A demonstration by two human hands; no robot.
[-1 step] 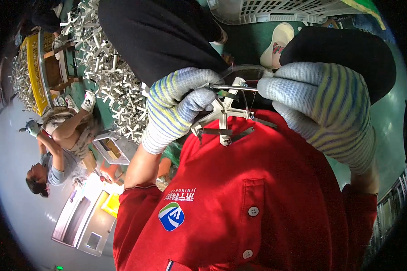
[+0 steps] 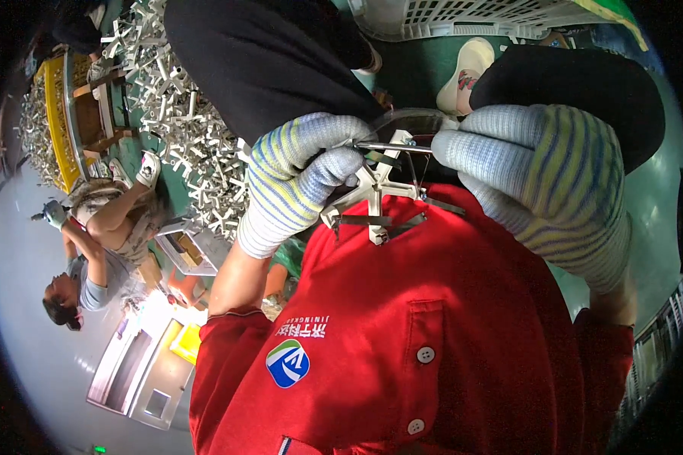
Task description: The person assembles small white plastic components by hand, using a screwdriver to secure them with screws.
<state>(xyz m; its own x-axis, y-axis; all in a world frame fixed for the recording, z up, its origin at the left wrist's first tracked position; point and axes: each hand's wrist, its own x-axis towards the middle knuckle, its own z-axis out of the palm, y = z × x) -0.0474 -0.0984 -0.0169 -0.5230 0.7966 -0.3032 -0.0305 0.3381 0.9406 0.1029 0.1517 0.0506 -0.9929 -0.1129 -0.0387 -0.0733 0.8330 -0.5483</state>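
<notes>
My left hand [image 2: 303, 178], in a striped knit glove, is closed with thumb and fingers pinching a pale cross-shaped part [image 2: 375, 188] by its upper left side. Several thin dark strips [image 2: 366, 221] stick out around the part's arms. My right hand [image 2: 542, 182], gloved alike, has its fingers closed on one end of a slim metal rod [image 2: 395, 148]. The rod lies across the top of the part and reaches to my left fingertips. A clear curved strip [image 2: 413, 114] arches above it between both hands. The fingertips' exact hold is partly hidden.
A large heap of similar pale parts [image 2: 178, 114] covers the floor at left. Beyond it, a seated person [image 2: 99, 250] works near a yellow-edged bin [image 2: 57, 121]. A white slotted crate [image 2: 463, 19] stands at the top, and an open box [image 2: 186, 249] lies at lower left.
</notes>
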